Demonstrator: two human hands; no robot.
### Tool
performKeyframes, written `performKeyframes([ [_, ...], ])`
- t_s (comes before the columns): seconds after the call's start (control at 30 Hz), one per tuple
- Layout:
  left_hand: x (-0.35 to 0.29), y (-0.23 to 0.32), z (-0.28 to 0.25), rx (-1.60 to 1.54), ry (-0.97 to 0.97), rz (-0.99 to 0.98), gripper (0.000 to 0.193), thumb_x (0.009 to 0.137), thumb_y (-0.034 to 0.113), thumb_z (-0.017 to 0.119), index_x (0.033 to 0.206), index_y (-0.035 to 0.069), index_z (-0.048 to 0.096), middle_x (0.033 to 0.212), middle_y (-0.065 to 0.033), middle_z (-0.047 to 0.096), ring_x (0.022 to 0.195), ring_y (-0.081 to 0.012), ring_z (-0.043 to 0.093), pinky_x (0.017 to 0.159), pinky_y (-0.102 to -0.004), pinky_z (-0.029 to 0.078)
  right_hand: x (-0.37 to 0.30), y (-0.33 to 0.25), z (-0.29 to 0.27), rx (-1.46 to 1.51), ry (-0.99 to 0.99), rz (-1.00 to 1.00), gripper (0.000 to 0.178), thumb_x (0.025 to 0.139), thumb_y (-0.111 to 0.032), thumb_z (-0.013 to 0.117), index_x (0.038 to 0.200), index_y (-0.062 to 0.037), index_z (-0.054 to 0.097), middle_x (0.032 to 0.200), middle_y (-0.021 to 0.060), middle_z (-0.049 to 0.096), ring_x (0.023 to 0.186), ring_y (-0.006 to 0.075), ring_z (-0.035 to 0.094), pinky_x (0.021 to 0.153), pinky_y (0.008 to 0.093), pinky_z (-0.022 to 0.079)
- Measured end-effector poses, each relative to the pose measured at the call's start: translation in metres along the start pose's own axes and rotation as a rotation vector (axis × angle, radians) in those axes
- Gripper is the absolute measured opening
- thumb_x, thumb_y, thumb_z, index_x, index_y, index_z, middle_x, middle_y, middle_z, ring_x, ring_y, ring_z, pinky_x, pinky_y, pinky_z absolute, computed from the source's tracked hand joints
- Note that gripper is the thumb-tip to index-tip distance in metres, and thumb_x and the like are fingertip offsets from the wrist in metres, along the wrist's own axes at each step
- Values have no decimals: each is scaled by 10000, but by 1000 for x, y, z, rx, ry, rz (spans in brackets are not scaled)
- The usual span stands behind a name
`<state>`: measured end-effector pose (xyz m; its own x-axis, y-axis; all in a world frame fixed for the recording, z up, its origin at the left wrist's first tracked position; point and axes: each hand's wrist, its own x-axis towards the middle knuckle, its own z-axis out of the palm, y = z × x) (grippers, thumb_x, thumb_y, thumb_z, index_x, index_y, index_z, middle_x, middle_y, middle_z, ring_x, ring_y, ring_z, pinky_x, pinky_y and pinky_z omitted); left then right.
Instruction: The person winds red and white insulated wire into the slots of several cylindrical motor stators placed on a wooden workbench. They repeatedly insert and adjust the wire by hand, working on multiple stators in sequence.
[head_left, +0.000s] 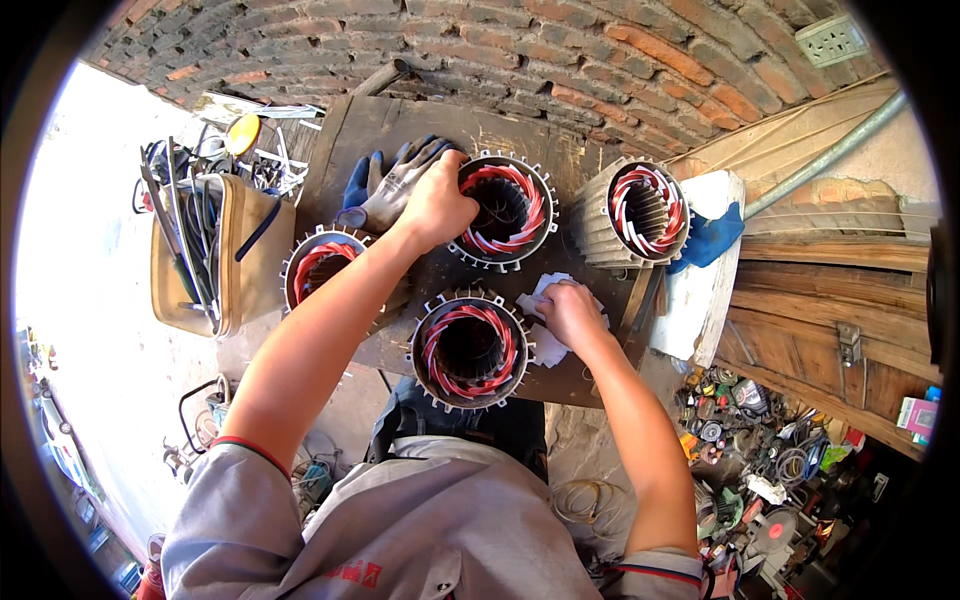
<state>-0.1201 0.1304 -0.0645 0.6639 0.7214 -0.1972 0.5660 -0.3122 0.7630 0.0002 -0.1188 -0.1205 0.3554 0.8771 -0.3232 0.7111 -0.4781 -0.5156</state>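
My left hand [440, 205] is closed on the left rim of a motor stator [535, 215], a finned grey housing with red-and-white slot insulation ringed inside. Over some white paper pieces [548, 348] at the table's right, my right hand [573, 314] has its fingers pinched together on a white slip. Closest to my body stands another stator [515, 355], its open end up. A third stator [325, 262] is partly hidden behind my left forearm. The last one [650, 215] leans at the right with its ribbed side showing.
Grey-and-blue work gloves [395, 188] lie on the dark wooden table [420, 115] beside my left hand. A tan bin [232, 255] of dark strips stands left. Behind rises a brick wall [480, 60]. A blue cloth [710, 240] hangs over a white board. Tools and parts [770, 430] clutter the lower right.
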Motion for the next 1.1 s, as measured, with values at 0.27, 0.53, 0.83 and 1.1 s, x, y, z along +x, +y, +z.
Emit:
performKeyframes([
  [0.27,14,8,-30,139,-262,124,607,734,63,649,1322,-4,514,1204,-260,637,1175,-375,598,999,-409,471,-19,-7,-13,17,61,128,109,801,-136,747,865,-53,716,826,202,692,809,387,674,738,450,538],
  [0.53,19,-1,-30,174,-316,261,684,762,126,692,1392,-1,457,1282,-252,596,1195,-375,587,1028,-412,460,-27,-66,-73,305,512,-64,109,800,-49,783,829,9,695,676,93,623,572,152,594,545,300,465],
  [0.83,0,12,-46,206,-313,362,687,781,89,650,1429,62,423,1252,-252,601,1119,-392,627,966,-443,501,40,-122,-57,186,665,-136,208,863,-94,744,773,-12,576,659,151,654,569,315,661,545,385,509],
  [1.1,10,10,-46,284,-377,332,607,840,173,678,1403,110,457,1187,-205,655,1075,-373,649,900,-460,519,64,-125,-36,-283,743,-111,166,836,-152,716,771,-76,583,733,111,664,652,352,660,575,472,517],
])
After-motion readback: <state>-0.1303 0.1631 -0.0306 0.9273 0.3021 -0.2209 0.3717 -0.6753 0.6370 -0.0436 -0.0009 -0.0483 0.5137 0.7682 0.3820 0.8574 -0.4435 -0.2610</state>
